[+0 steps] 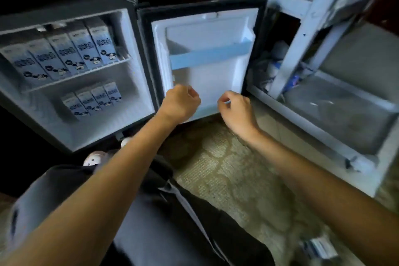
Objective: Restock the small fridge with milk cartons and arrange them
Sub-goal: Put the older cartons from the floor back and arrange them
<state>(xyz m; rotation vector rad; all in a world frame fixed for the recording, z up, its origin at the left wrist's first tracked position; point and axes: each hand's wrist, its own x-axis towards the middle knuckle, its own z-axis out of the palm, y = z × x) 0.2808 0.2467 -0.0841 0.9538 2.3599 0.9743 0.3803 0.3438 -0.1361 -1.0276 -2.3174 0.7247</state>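
The milk cartons (64,56) stand in two rows inside the fridge (140,93), at left. I judge them stiff but dentable and rather heavy, so I would grip the flat sides. Near the open door (216,75), my left hand (180,103) is curled and empty. My right hand (235,108) is also curled; whether it pinches something I cannot tell.

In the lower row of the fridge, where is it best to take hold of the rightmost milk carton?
The rightmost carton stands upright, its left side close against its neighbour, while its right side and top are free. So probably pinch its upper part front to back, coming from the open front and the right.
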